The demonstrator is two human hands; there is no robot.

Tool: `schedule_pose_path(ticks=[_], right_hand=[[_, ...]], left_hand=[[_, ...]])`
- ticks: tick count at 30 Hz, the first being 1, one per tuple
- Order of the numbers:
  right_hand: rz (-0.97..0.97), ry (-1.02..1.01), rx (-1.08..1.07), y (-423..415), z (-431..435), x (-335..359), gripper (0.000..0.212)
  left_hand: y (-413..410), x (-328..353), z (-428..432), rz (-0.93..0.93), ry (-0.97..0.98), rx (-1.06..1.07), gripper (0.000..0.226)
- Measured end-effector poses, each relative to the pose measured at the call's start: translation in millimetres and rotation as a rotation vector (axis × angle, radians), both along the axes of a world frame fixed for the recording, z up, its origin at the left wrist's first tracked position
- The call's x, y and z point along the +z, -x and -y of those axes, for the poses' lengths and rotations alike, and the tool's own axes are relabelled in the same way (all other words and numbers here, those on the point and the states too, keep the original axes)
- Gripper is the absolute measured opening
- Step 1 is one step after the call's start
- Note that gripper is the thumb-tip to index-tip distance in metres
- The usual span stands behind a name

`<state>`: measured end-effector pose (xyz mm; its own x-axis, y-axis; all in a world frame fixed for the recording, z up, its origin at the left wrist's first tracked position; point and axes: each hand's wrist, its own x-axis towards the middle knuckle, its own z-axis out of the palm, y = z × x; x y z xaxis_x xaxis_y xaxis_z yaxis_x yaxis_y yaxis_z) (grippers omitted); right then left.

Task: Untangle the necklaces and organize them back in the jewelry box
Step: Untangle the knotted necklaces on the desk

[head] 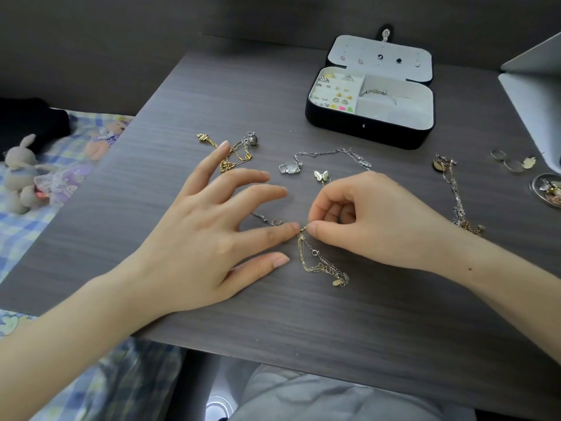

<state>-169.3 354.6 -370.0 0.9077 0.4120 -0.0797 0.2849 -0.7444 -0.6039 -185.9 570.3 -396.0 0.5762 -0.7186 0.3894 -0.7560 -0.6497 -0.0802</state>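
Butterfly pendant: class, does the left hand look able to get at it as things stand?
Probably yes. The butterfly pendant lies on bare table just past the spread fingertips of the left hand, nothing between. The right hand, pinching the tangled chains, sits beside it, not over it.

One head-worn wide-angle camera looks forward and steeply down across the table (303,323) toward the jewelry box (364,133), set far, right of centre. The left hand (194,250) and right hand (367,220) lie nearer than the box, close under the lens.
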Motion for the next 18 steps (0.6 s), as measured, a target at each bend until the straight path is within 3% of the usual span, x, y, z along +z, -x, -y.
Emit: schedule_pose_path(ticks=[10,18], right_hand=[[0.027,0.090,-0.026,-0.6,-5.5,1.4,0.014],[-0.013,0.108,0.027,-6.7,-7.4,6.2,0.013]], left_hand=[[-0.8,-0.6,4.3,-0.019,0.017,-0.010,0.028],[-3.9,3.5,2.4,0.094,-0.066,-0.067,0.024]])
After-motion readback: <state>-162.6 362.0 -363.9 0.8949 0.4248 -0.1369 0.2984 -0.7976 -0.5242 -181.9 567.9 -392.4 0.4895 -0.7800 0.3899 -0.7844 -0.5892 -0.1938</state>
